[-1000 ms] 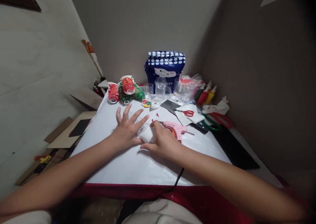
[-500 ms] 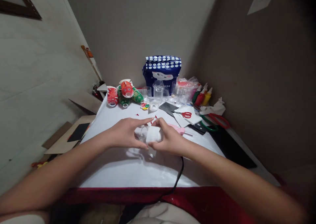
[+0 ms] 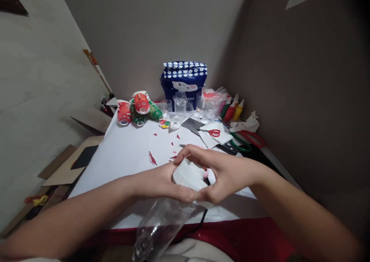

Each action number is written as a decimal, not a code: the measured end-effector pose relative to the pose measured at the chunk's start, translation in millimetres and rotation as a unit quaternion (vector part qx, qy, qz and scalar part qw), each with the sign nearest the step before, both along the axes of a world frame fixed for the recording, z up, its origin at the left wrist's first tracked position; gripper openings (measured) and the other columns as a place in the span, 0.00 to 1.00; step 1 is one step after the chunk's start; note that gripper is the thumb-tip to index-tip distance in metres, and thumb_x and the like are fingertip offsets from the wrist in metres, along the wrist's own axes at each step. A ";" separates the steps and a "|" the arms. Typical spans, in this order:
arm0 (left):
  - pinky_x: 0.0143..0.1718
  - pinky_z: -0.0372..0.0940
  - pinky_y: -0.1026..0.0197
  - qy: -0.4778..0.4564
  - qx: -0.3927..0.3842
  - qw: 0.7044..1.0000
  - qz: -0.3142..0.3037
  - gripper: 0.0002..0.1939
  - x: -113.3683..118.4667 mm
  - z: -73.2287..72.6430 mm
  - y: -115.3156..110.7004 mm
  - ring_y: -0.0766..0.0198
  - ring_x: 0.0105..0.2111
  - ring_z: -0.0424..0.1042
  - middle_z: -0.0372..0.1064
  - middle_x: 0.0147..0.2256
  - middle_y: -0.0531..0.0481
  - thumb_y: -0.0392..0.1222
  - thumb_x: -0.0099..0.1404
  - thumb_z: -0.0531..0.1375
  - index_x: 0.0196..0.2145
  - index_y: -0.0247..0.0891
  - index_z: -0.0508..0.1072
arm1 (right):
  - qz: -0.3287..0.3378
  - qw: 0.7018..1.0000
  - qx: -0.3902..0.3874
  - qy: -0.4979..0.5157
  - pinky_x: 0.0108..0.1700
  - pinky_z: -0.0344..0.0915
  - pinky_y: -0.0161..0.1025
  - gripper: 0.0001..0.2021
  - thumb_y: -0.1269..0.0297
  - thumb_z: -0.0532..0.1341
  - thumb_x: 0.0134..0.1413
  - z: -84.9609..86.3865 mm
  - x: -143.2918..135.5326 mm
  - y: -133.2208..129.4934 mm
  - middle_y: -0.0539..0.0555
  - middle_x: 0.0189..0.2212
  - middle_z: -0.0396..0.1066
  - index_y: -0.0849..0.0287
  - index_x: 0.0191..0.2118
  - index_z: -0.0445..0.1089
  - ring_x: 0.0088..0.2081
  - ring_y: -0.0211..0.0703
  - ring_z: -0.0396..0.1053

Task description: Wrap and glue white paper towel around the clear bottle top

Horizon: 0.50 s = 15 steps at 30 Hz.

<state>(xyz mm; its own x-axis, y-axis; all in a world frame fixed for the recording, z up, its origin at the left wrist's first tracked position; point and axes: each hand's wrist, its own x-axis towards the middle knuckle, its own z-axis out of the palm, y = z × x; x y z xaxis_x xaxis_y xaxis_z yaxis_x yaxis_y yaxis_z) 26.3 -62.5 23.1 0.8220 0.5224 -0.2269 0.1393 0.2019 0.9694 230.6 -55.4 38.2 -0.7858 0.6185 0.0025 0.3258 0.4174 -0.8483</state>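
Note:
A clear plastic bottle [image 3: 162,223] slants toward me, its narrow end low over the table's front edge. Around its upper end sits a ridged white paper-like wrap [image 3: 189,175]. My left hand [image 3: 170,183] is closed about the bottle and the wrap's near side, thumb across the front; its other fingers are mostly hidden. Arched over the wrap, my right hand [image 3: 228,173] grips it between thumb and fingers, with a gap under the palm. Part of a pink tool [image 3: 205,173] shows through that gap.
Red scraps [image 3: 152,158] lie beyond my hands. Red-handled scissors [image 3: 214,132] rest on white paper at right, near green-and-red-handled shears [image 3: 251,138]. Behind stand red and green fish-like figures [image 3: 141,103], a blue bag [image 3: 185,86], clear cups [image 3: 180,103] and paint bottles [image 3: 231,110].
The bottle and wrap have come nearer to me and tilted, so the bottle's length now shows below my hands. Both hands moved closer together. The view shifted slightly, and more red scraps show.

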 end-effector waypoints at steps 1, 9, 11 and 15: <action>0.39 0.63 0.61 -0.013 -0.019 0.999 0.027 0.30 2.2 -3.4 1.2 0.61 0.38 0.68 0.69 0.41 0.47 0.51 0.52 0.69 0.49 0.35 0.69 | -0.009 1.000 -0.021 0.009 0.32 0.61 0.33 0.29 0.71 0.66 0.42 -4.3 0.3 2.2 0.47 0.36 0.62 0.50 0.52 0.61 0.33 0.38 0.61; 0.36 0.65 0.57 -0.019 -0.106 0.974 0.197 0.29 0.3 -25.3 16.5 0.57 0.33 0.73 0.73 0.35 0.45 0.50 0.50 0.69 0.47 0.34 0.71 | -0.170 0.969 -0.129 0.126 0.33 0.63 0.34 0.30 0.69 0.68 0.46 -40.9 -3.2 19.8 0.53 0.47 0.60 0.52 0.54 0.55 0.32 0.33 0.61; 0.35 0.64 0.57 -0.006 -0.095 0.972 0.216 0.27 -1.3 -25.5 18.3 0.58 0.32 0.72 0.73 0.33 0.46 0.50 0.51 0.69 0.46 0.34 0.71 | -0.198 0.956 -0.143 0.165 0.32 0.61 0.34 0.24 0.63 0.71 0.45 -47.0 -4.5 21.2 0.50 0.40 0.62 0.54 0.46 0.59 0.30 0.33 0.60; 0.35 0.63 0.62 0.036 -0.034 0.974 0.220 0.25 -2.2 -22.7 18.7 0.63 0.32 0.69 0.73 0.34 0.50 0.44 0.49 0.71 0.44 0.36 0.72 | -0.196 0.930 -0.212 0.227 0.31 0.57 0.34 0.18 0.59 0.72 0.43 -50.6 -6.8 16.9 0.47 0.28 0.61 0.57 0.31 0.63 0.29 0.35 0.59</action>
<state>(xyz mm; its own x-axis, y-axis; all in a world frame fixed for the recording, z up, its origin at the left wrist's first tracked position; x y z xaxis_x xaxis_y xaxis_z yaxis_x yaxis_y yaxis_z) 24.1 -43.8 0.3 0.5033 0.8020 -0.3217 0.0921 0.3204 0.9428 223.7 -38.4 -12.5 -0.4772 0.8783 -0.0300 -0.0505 -0.0614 -0.9968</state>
